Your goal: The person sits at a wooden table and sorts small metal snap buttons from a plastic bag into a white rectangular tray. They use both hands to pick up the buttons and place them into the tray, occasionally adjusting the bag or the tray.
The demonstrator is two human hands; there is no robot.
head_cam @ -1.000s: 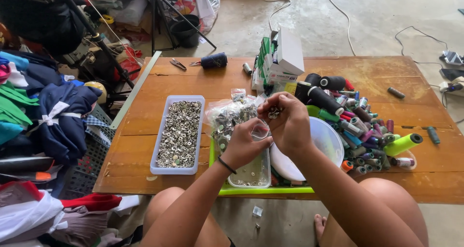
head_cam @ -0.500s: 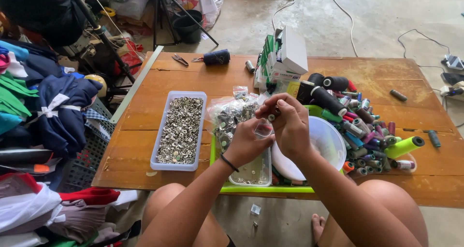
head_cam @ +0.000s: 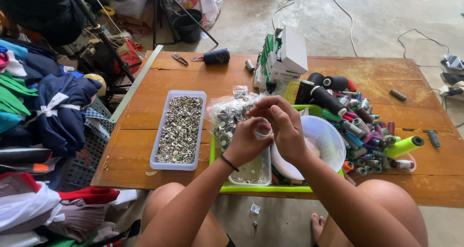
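My left hand (head_cam: 244,143) grips a small clear plastic cup (head_cam: 263,131) above a clear rectangular container (head_cam: 252,172) with a few metal pieces in it. My right hand (head_cam: 282,124) curls over the cup's top, fingertips pinched at its rim; what they pinch is hidden. Just behind my hands lies a clear plastic bag of metal snap buttons (head_cam: 231,114). A long clear tray full of metal eyelets (head_cam: 179,128) sits to the left. A white bowl (head_cam: 324,141) rests under my right forearm on a lime green tray (head_cam: 261,188).
A heap of thread spools (head_cam: 360,119) covers the right of the wooden table (head_cam: 140,102), with small boxes (head_cam: 282,56) behind. Scissors (head_cam: 180,58) and a dark spool (head_cam: 216,56) lie at the far edge. Piled clothes (head_cam: 43,112) crowd the left; cables run over the floor.
My hands have come lower and closer together, with the right hand now closed over the cup's mouth. The view has shifted slightly.
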